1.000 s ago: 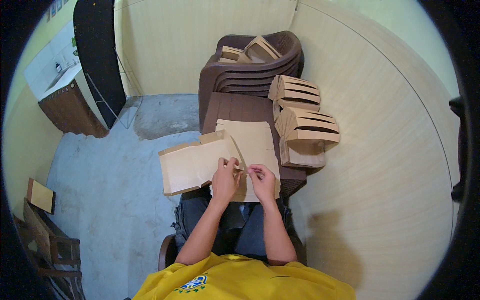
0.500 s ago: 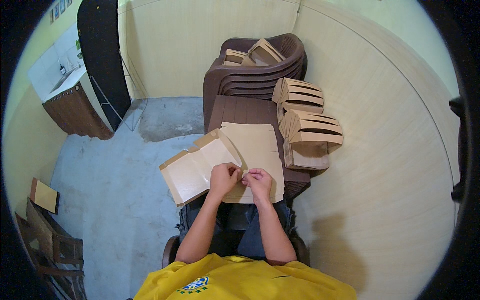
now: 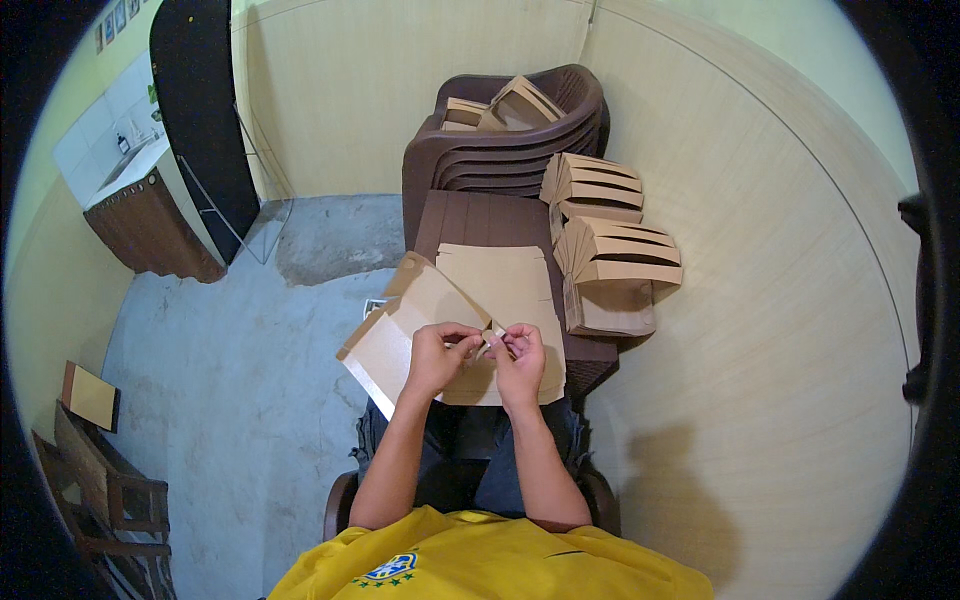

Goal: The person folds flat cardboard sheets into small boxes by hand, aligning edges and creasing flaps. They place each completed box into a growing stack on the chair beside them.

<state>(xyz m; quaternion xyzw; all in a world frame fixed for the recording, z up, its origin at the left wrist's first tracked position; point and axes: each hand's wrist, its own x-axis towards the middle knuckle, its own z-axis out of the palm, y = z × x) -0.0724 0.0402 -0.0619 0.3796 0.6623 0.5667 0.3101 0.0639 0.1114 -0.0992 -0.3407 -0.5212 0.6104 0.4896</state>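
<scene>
A partly folded cardboard piece (image 3: 428, 298) with a pale, shiny inner face lies tilted to the left of centre. Its right-hand corner reaches between my two hands. My left hand (image 3: 441, 357) is closed in a pinch at that corner, fingertips on its small flap. Facing it, my right hand (image 3: 521, 362) pinches the same corner flap from the right, fingers bent. Exactly how the flap sits between the fingertips is partly hidden. Beneath both hands a flat cardboard sheet (image 3: 505, 280) with short slits in its edges rests on a brown slatted surface (image 3: 480, 213).
Two folded cardboard boxes with slatted, curved tops (image 3: 622, 262) stand on the right by the wall. Behind are stacked brown plastic chairs (image 3: 450, 150) holding more folded cardboard (image 3: 520, 105). Dark wooden furniture (image 3: 110, 480) lies far left; a sink counter (image 3: 140, 165) is behind it.
The cardboard piece has turned and shifted right, bringing its corner between my hands. My right hand has moved slightly up, and its fingers have come onto the corner flap.
</scene>
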